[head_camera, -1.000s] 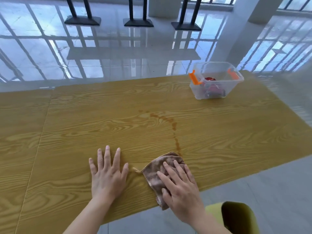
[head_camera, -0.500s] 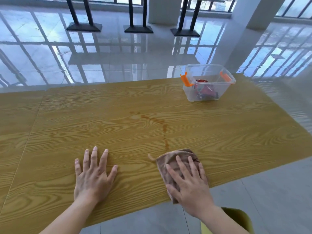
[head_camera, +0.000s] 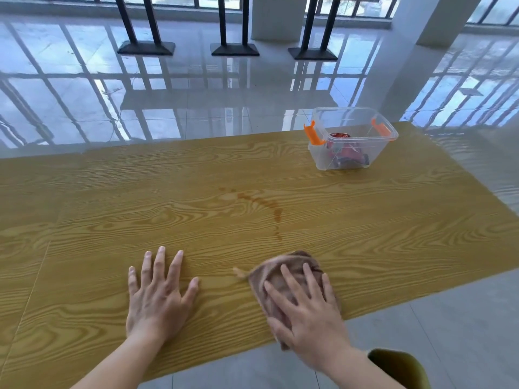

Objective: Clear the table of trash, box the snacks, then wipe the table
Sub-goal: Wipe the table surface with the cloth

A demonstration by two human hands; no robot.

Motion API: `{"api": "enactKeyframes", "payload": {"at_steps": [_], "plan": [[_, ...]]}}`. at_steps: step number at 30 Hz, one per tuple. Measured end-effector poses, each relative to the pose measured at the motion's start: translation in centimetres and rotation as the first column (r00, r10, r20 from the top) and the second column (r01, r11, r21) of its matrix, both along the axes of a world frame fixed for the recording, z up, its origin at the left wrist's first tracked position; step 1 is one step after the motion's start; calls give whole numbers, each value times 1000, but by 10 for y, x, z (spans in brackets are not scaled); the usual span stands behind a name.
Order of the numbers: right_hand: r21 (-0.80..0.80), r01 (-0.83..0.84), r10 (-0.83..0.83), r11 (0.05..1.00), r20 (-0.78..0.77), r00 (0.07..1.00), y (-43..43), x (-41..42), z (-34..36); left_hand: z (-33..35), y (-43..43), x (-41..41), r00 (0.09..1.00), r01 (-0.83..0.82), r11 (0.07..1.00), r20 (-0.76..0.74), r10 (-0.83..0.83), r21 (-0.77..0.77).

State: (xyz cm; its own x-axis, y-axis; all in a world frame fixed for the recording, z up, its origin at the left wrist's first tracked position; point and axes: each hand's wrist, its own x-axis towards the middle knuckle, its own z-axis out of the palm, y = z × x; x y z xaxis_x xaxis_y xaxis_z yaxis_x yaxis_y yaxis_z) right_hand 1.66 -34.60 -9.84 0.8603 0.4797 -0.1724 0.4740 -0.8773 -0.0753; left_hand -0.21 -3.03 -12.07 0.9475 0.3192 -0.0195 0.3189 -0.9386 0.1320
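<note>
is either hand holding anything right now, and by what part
The right hand presses the brown cloth flat on the table, palm over its near half. The left hand holds nothing.

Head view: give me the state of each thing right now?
Clear box: lidless, upright, snacks inside.
Brown stain: unwiped, beyond the cloth.
Cloth: flat under the right hand.
Left hand: open, palm flat on the table.

Wood-grain table (head_camera: 365, 220) with slight sheen, fuzzy brown cloth (head_camera: 283, 272), clear plastic box (head_camera: 323, 155) (orange clips), glossy tiled floor (head_camera: 196, 102).
</note>
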Motion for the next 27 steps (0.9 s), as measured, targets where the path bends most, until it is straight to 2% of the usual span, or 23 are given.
{"api": "enactKeyframes", "payload": {"at_steps": [2, 3, 5, 7, 8, 9, 10, 12, 14, 16, 18, 20, 22, 24, 27], "plan": [[-30, -74, 76, 997, 44, 996, -31, 0, -1, -2, 1, -1, 1000, 0, 1000, 6, 0, 0], [-73, -25, 30, 997, 72, 997, -49, 8, -2, -3, 1, -1, 1000, 1, 1000, 10, -1, -1], [-94, 200, -193, 975, 83, 978, -71, 40, 4, -4, 0, 0, 1000, 4, 1000, 20, -4, 0], [-62, 430, -430, 900, 18, 903, -58, 68, 9, -4, 0, 0, 1000, 2, 1000, 18, -2, 4], [-49, 484, -485, 873, -13, 874, -40, 72, 11, -3, 0, 0, 1000, 3, 1000, 17, -3, 4], [-39, 468, -470, 883, -37, 882, -19, 71, 12, -2, 0, -1, 1000, 4, 1000, 18, -4, 4], [-32, 381, -382, 924, -39, 923, 1, 62, 10, -2, -1, -2, 1000, 4, 1000, 23, -4, 2], [1, 80, -80, 997, -21, 997, 26, 32, 2, -1, -1, -1, 1000, 5, 1000, 28, -5, -4], [28, -152, 152, 988, -12, 988, 16, 10, 0, -1, 0, -1, 1000, 4, 1000, 27, -4, -9], [-28, -134, 134, 991, 22, 991, -16, 24, -2, -1, 0, -1, 1000, 4, 1000, 24, -4, -9], [-71, 82, -78, 994, 51, 996, -43, 57, 0, -1, -1, -1, 1000, 0, 1000, 23, 0, -8], [-60, 343, -344, 937, 1, 939, -42, 88, 6, 0, -1, -1, 1000, -3, 1000, 15, 3, -5], [-26, 469, -470, 883, -36, 882, -13, 99, 8, 1, -2, 0, 1000, -2, 1000, 16, 2, -9], [-15, 368, -368, 930, -54, 928, 24, 86, 8, 2, -3, -1, 1000, 1, 1000, 19, -1, -14], [42, -16, 17, 999, -16, 1000, 48, 36, 0, 2, -3, -1, 1000, -2, 1000, 24, 2, -10]]}}
